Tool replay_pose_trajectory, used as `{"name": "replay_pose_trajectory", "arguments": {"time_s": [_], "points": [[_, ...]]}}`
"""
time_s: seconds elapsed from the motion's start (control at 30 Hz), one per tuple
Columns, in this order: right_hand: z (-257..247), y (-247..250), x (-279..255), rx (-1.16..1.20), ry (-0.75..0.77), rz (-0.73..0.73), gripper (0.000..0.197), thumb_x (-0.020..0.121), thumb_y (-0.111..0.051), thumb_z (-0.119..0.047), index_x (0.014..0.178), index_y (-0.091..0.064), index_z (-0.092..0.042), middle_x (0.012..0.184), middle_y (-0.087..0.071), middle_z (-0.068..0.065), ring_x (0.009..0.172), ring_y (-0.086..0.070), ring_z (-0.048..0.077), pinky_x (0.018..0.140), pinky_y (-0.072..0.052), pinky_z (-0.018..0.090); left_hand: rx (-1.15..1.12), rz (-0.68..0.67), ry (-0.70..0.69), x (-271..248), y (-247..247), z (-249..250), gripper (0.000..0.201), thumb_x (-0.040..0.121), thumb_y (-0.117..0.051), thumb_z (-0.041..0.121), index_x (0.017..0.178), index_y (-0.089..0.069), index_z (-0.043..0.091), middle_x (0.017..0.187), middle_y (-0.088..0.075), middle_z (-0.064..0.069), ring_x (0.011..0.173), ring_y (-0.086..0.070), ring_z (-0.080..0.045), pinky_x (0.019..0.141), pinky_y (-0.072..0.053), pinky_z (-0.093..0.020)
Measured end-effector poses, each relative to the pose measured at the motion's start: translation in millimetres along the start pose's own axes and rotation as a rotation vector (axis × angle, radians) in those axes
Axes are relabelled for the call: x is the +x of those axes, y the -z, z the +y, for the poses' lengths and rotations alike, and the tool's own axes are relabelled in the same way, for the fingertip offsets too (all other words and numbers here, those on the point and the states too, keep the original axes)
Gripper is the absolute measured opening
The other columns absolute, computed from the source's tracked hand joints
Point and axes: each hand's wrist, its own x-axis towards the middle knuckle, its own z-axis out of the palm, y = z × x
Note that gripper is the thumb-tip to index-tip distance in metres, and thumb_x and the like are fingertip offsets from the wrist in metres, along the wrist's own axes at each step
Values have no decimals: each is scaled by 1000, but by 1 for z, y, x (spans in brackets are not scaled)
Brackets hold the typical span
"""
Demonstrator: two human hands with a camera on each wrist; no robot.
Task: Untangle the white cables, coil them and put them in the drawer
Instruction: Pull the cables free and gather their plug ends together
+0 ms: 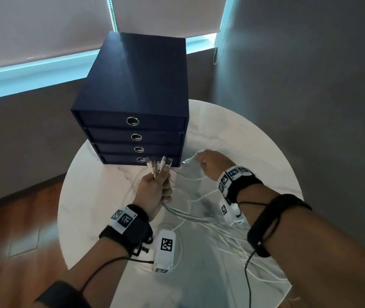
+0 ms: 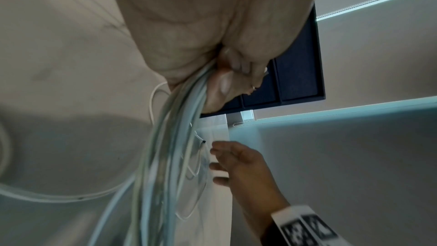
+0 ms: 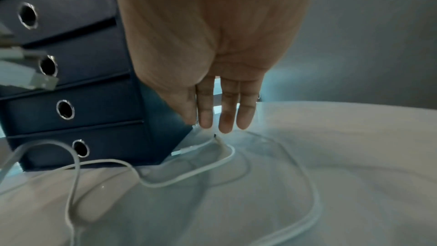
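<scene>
My left hand (image 1: 154,187) grips a bundle of white cables (image 1: 190,215) in a fist, with several plug ends (image 1: 158,165) sticking up in front of the drawer unit. The left wrist view shows that bundle (image 2: 170,147) hanging down from the closed fingers (image 2: 227,83). My right hand (image 1: 210,163) hovers to the right, its straight fingers (image 3: 224,113) just above a loose cable end (image 3: 217,138) on the table and holding nothing. More cable loops (image 3: 184,177) lie spread over the tabletop. The dark blue drawer unit (image 1: 132,85) has all its drawers closed.
The round white marble table (image 1: 254,141) holds everything; its rim runs close on all sides. A wooden floor (image 1: 17,230) lies lower left, a grey wall on the right, and window blinds behind. Cables trail off toward the table's lower right edge (image 1: 272,283).
</scene>
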Motion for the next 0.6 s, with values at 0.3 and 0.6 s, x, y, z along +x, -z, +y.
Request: {"name": "replay_pose_trajectory", "arguments": {"time_s": [0.3,0.6], "points": [[-14,-39,47,-153,-20,-7,33,88,-53,-6,121,-57,-5,124,-55,13,116,-54,37,99,-42,41,37,40,52,1,10,-9,33,103,-50,30,73,-44,18,55,-25,5,43,-19,-10,43,-19,-21],[23,-15,18,83,-269,66,21,85,-60,-21,99,-60,-5,106,-66,20,102,-63,37,81,-50,38,27,7,48,-1,-1,-3,35,103,-52,31,71,-45,18,54,-28,6,43,-20,-9,41,-20,-21]]}}
